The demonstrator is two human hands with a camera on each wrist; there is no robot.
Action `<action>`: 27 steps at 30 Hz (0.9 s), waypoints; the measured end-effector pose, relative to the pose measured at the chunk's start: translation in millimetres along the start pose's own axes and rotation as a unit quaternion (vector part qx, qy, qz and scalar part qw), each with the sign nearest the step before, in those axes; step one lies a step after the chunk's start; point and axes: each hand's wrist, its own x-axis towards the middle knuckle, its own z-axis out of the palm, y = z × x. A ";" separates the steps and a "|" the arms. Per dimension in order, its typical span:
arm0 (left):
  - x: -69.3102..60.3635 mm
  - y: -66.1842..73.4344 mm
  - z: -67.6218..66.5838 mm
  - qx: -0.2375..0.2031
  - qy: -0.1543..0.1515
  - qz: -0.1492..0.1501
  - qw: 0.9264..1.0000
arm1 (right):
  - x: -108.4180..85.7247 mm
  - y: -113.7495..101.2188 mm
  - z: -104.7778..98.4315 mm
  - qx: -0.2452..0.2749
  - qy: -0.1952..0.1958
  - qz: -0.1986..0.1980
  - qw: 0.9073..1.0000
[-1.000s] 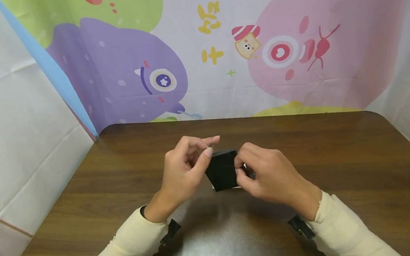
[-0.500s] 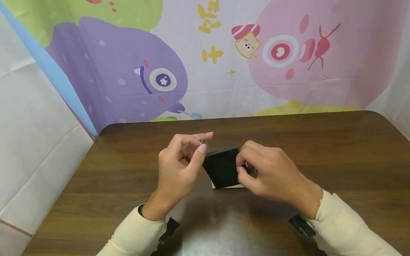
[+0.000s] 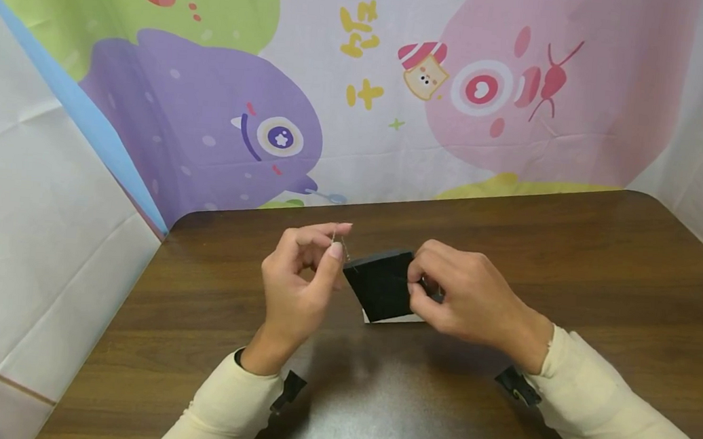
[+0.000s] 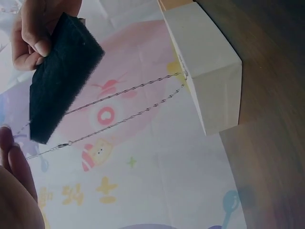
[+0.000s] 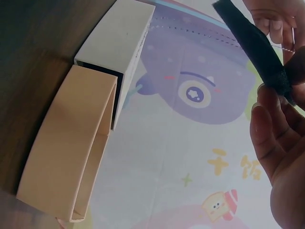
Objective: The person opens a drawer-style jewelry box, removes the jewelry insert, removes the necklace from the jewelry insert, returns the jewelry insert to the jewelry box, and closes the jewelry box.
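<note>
The chain (image 4: 128,90) hangs from the left hand (image 3: 292,283) above the table (image 3: 199,290). On the table is a white box (image 4: 212,71); in the right wrist view a tan box (image 5: 69,138) lies at 7 o'clock from it, and whether the two join I cannot tell.

The right hand (image 3: 463,292) pinches one edge of the pad (image 3: 380,286), which sits between the hands: at its 9 o'clock, and 3 o'clock from the left.

The left thumb and fingers pinch the chain, so that hand is nearer it. In the left wrist view its long axis runs from 8 to 2 o'clock, past the pad towards the white box; contact there is unclear. That view shows two strands and a dark link (image 4: 62,145); the head view shows only a short length by the fingertips.
</note>
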 end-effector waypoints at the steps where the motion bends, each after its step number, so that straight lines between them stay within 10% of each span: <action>1: 0.1 -0.4 0.0 -0.001 0.005 0.004 1.000 | 0.0 0.4 0.0 0.001 0.002 -0.002 1.000; 27: 0.8 -4.1 -3.8 0.008 0.065 -0.014 0.998 | -0.5 0.3 0.1 0.009 -0.008 0.001 1.000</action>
